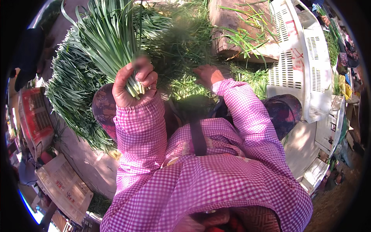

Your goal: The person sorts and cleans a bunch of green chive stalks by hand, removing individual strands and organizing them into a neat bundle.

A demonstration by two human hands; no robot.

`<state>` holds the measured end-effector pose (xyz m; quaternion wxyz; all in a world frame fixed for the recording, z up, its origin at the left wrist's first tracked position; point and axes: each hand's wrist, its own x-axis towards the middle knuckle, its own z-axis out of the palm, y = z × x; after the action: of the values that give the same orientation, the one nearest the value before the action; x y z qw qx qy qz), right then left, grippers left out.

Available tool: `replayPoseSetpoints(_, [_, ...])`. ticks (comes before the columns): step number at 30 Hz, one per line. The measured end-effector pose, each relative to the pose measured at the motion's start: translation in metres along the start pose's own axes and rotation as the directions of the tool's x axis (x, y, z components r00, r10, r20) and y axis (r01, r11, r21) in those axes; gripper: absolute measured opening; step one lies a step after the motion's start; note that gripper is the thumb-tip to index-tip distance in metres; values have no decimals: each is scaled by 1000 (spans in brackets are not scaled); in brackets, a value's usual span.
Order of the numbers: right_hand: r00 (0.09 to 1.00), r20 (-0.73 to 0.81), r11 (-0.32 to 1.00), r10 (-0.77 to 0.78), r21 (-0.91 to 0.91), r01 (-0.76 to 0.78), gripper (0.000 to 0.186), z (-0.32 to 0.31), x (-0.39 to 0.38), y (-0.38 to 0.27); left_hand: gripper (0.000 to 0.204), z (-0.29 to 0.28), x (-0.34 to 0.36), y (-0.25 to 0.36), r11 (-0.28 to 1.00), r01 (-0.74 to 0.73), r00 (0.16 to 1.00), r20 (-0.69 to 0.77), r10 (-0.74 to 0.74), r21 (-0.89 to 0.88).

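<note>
Clasping a bunch (106,42) of long greens near its pale stem ends, the person's left grip (123,87) is clenched, thumb on one side and curled fingers on the other; a blurred patch hides part of the fingers. The bunch is held up in front of the left knee (103,110), its leaves fanning away from the person, above a large pile (75,87) of similar greens that spreads out on the left. Low down, just beyond the gap between the legs, the right grip (210,75) is by some green trimmings (185,87); from where I stand I cannot tell whether it pinches anything. Both sleeves (141,123) are pink-and-white gingham, and a dark strap (198,139) runs down the front. Past the right grip stands a brown block (241,38), loose stalks scattered over its top. Just beside the block, on the right, white crates (286,73) with slotted sides stand close together. Over on the far left I see a red crate (36,120), with a pale crate (63,185) near it.
</note>
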<state>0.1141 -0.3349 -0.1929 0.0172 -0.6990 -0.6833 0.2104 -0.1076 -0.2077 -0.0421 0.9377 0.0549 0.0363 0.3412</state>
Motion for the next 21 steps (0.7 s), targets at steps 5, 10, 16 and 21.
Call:
replayPoseSetpoints(5, [970,18,951,-242,-196,240,39,68,78,-47,23,15,-3,-4,999,-21,991,-131,25,32])
replayPoseSetpoints(10, [972,156,894,-173,-390,222,36,103,140,-23,33,13,2,-3,995,-93,978,-184,96,22])
replayPoseSetpoints(16, [979,199,937,-51,-331,116,31,75,55,68,36,15,13,1,998,-60,976,-213,53,-26])
replayPoseSetpoints(21, [474,700,772,534,-633,65,38,151,-72,184,18,18,17,0,997,-8,973,-232,-10,-76])
